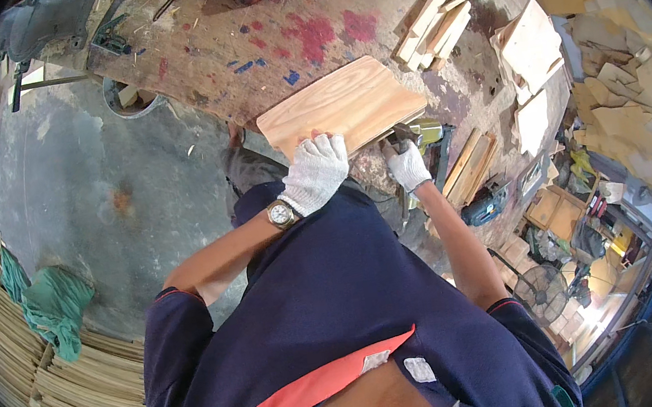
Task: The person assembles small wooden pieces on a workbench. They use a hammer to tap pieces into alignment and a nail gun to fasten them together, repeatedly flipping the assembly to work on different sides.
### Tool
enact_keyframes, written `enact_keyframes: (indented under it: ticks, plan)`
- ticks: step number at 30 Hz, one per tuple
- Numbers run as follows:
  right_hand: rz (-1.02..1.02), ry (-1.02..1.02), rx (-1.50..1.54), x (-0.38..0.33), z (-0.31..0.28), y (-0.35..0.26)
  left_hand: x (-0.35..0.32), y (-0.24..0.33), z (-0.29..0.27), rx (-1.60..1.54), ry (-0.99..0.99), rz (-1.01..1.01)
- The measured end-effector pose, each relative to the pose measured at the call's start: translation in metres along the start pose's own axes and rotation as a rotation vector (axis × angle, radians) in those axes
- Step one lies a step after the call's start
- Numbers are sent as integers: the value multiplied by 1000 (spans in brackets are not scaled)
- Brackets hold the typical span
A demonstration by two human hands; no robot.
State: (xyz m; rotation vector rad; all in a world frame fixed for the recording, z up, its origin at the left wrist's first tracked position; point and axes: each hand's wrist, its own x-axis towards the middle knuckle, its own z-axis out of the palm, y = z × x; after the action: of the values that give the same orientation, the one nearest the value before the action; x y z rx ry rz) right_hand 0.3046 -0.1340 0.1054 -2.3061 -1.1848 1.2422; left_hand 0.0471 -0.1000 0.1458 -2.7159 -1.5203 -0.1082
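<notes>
Your gloved left hand (315,170) lies flat, fingers together, on a stiff, light-looking pine board (340,106) at the paint-stained worktop (256,48) edge. Your right hand (407,164) grips the board's near corner, fingers curled; hold it by its edges.

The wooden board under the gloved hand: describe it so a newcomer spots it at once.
Find the paint-stained workbench. At its near edge lies the wooden board, pressed down by the left hand in a white glove. It is one broad, pale, grained panel, unlike the narrow stacked offcuts further right.
</notes>
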Motion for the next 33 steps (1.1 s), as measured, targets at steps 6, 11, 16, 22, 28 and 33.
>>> enact_keyframes:
  ticks: [6,11,16,22,28,33]
  plan:
    - [-142,-32,-109,-12,1,9,-15,17,10,15,53,-29]
    - [243,-263,-120,-15,9,34,-24,33,29,58,89,-63]
    - [-416,-149,-753,-39,33,65,-25,21,24,-17,57,-121]
    - [-231,-115,-195,-43,3,27,24,-35,-21,-376,-138,-211]
    - [-474,142,31,-54,-20,-88,58,-83,-43,-513,-157,-158]
    - [-527,232,507,-65,-50,-162,66,-98,-44,-526,-191,-160]
